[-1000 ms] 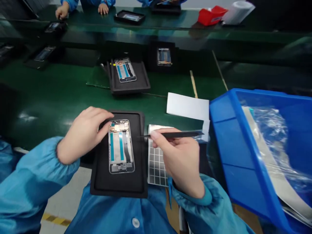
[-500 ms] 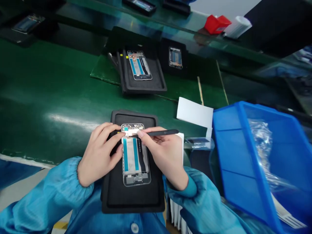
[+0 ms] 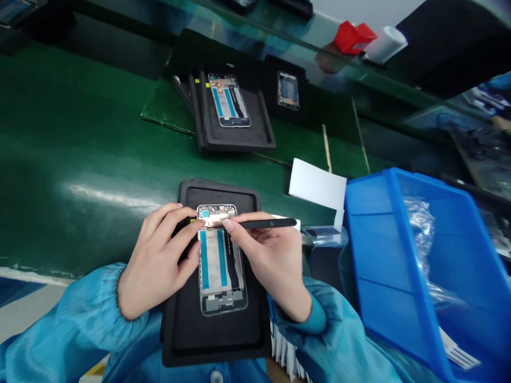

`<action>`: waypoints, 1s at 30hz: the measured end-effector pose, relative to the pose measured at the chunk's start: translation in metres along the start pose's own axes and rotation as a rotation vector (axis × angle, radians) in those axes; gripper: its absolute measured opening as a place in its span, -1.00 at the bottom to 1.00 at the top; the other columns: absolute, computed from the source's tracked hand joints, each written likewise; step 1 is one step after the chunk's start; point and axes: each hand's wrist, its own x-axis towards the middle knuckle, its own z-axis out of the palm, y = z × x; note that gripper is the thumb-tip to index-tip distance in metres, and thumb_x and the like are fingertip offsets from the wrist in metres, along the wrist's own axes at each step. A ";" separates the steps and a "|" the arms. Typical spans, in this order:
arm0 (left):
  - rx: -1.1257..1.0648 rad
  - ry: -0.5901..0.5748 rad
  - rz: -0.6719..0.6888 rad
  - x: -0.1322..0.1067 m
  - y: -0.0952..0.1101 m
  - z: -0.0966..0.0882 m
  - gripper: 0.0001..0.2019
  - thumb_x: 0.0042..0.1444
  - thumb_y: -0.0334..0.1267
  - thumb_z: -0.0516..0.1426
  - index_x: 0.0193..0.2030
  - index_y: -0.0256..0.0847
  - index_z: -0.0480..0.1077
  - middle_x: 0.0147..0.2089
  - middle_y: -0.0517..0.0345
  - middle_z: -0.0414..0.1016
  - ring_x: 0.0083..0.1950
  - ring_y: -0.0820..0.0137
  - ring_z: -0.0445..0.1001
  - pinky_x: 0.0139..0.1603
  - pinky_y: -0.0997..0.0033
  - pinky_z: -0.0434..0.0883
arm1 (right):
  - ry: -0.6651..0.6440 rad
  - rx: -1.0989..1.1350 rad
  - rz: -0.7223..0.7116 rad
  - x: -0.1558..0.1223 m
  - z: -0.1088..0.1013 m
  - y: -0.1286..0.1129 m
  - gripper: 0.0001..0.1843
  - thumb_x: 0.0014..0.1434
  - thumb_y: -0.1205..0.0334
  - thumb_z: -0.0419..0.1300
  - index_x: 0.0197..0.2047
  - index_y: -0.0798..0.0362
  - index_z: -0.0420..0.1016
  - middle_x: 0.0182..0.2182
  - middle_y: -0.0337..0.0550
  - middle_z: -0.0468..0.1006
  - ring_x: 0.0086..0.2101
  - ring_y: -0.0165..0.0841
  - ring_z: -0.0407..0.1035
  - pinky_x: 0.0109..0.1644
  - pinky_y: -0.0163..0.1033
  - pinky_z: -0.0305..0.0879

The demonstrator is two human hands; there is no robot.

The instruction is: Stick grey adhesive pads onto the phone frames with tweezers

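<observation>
An opened smartphone (image 3: 212, 260) lies in a black tray (image 3: 215, 343), its inner board at the far end and two blue strips along its middle. My left hand (image 3: 159, 255) rests at the phone's left edge with fingers curved and apart. One of its fingertips touches the board area, and the thumb is by the side of the frame. Black tweezers (image 3: 267, 223) are pinched in my right hand (image 3: 273, 255), pointing left over the board. Their tips are close to my left fingertip, and what they touch is too small to make out.
Farther back, stacked black trays (image 3: 239, 142) hold another opened phone (image 3: 229, 101). A third phone frame (image 3: 288, 90) lies in a tray behind. White paper (image 3: 317, 182) sits right of centre. A large blue bin (image 3: 389, 255) with clear plastic bags (image 3: 419, 229) stands at the right.
The view has shifted slightly. The tweezers lie flatter and a little lower across the board; both hands keep about the same places at the phone.
</observation>
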 end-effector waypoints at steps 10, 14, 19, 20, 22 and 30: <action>0.029 0.003 0.023 0.000 0.001 0.000 -0.70 0.26 -0.33 0.15 0.12 -0.23 0.45 0.18 -0.04 0.44 0.29 0.09 0.28 0.33 -0.05 0.32 | 0.002 -0.020 -0.024 0.000 -0.001 -0.002 -0.93 0.11 0.25 0.42 -0.36 0.04 0.65 -0.42 -0.19 0.70 -0.44 -0.33 0.60 -0.40 -0.31 0.57; 0.036 -0.006 0.026 0.000 0.001 -0.001 -0.70 0.27 -0.33 0.14 0.13 -0.23 0.45 0.18 -0.04 0.44 0.30 0.09 0.28 0.33 -0.05 0.32 | 0.006 -0.044 -0.035 0.000 0.000 -0.002 -0.93 0.11 0.24 0.42 -0.36 0.03 0.65 -0.41 -0.19 0.70 -0.44 -0.32 0.60 -0.40 -0.29 0.57; 0.069 -0.019 0.038 0.000 0.001 -0.001 -0.69 0.27 -0.32 0.13 0.14 -0.25 0.44 0.18 -0.07 0.44 0.30 0.07 0.28 0.31 -0.06 0.33 | 0.009 -0.076 -0.069 0.000 -0.001 -0.001 -0.93 0.11 0.24 0.42 -0.36 0.03 0.65 -0.41 -0.20 0.70 -0.44 -0.34 0.60 -0.41 -0.32 0.55; 0.085 -0.027 0.046 0.000 0.001 -0.002 -0.69 0.28 -0.32 0.13 0.14 -0.25 0.44 0.18 -0.07 0.44 0.30 0.06 0.28 0.30 -0.07 0.34 | 0.008 -0.080 -0.078 -0.001 -0.001 -0.001 -0.93 0.11 0.24 0.42 -0.36 0.03 0.65 -0.41 -0.20 0.70 -0.44 -0.34 0.60 -0.41 -0.33 0.55; 0.139 -0.054 0.073 0.001 0.002 -0.004 -0.67 0.28 -0.29 0.12 0.17 -0.21 0.43 0.18 -0.09 0.43 0.30 0.02 0.29 0.25 -0.09 0.36 | 0.009 -0.091 -0.093 -0.001 -0.001 0.001 -0.93 0.12 0.24 0.42 -0.36 0.03 0.65 -0.40 -0.21 0.71 -0.43 -0.36 0.60 -0.41 -0.35 0.54; 0.473 -0.196 0.241 0.009 0.017 -0.020 -0.61 0.29 -0.28 0.09 0.24 -0.23 0.40 0.20 -0.14 0.44 0.21 -0.07 0.37 0.14 -0.11 0.38 | 0.124 -0.097 -0.080 -0.006 -0.013 0.001 -0.93 0.12 0.21 0.42 -0.32 0.01 0.67 -0.39 -0.22 0.70 -0.40 -0.36 0.59 -0.33 -0.32 0.54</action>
